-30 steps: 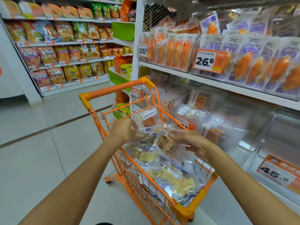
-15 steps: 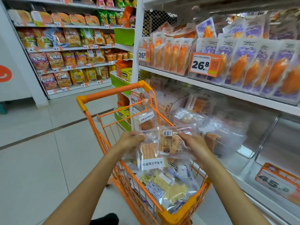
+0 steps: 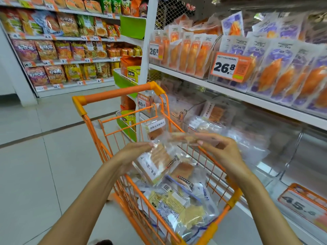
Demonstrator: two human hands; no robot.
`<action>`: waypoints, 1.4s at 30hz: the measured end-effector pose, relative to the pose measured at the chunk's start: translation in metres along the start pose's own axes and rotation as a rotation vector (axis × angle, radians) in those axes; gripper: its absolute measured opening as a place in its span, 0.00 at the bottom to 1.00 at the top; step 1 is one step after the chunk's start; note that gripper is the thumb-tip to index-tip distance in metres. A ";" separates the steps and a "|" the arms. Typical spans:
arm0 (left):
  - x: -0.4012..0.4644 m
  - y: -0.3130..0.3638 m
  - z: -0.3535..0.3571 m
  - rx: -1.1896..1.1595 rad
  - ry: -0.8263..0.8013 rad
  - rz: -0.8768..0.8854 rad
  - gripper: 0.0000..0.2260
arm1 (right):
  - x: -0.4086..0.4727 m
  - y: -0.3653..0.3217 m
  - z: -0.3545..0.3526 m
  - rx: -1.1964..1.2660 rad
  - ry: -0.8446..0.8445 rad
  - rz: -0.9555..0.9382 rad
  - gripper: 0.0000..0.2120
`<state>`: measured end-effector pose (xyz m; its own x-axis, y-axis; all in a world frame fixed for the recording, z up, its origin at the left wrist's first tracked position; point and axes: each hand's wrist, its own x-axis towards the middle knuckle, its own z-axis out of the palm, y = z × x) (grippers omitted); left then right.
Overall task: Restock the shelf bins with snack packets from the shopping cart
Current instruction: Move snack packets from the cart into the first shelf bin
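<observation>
Your left hand and right hand are pinching packets over the cart; the bin is lying right, nearer your right hand.

We cannot read the blurred packet between our fingers, the shelf bins smear into glare, and the 45 price tag is cut off.
</observation>
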<state>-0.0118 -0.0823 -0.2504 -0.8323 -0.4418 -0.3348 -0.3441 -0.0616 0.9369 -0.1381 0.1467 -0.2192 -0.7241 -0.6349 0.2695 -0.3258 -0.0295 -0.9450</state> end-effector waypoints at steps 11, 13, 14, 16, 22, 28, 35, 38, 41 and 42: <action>-0.007 0.011 0.008 0.323 -0.152 -0.007 0.27 | -0.011 0.039 0.021 -0.678 -0.547 -0.094 0.24; -0.008 0.009 0.010 0.421 -0.233 -0.034 0.33 | -0.013 0.040 0.020 -0.720 -0.624 -0.005 0.28; -0.008 0.010 0.012 0.457 -0.258 -0.053 0.35 | -0.013 0.035 0.018 -0.712 -0.677 0.071 0.30; -0.009 0.011 0.016 0.502 -0.266 -0.061 0.37 | -0.012 0.022 0.015 -0.544 -0.687 0.234 0.28; -0.001 0.010 0.013 0.241 -0.065 -0.141 0.26 | -0.010 0.033 0.048 -0.869 -0.471 0.301 0.40; 0.008 0.004 0.009 0.206 -0.049 -0.121 0.21 | -0.003 0.053 0.050 -0.627 -0.364 0.341 0.59; 0.005 0.007 0.010 0.197 -0.078 -0.156 0.19 | 0.004 0.047 0.037 -0.278 -0.283 0.406 0.47; 0.002 0.008 0.014 0.010 -0.131 -0.128 0.30 | 0.005 0.052 0.032 -0.182 -0.262 0.438 0.46; -0.001 0.008 0.017 -0.088 -0.164 -0.091 0.40 | 0.004 0.051 0.038 -0.069 -0.207 0.363 0.27; -0.001 0.006 0.018 -0.041 -0.166 -0.071 0.41 | 0.004 0.052 0.040 -0.059 -0.181 0.361 0.24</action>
<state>-0.0206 -0.0658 -0.2461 -0.8680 -0.2818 -0.4088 -0.3890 -0.1255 0.9126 -0.1340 0.1116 -0.2747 -0.6815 -0.7220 -0.1194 -0.1088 0.2613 -0.9591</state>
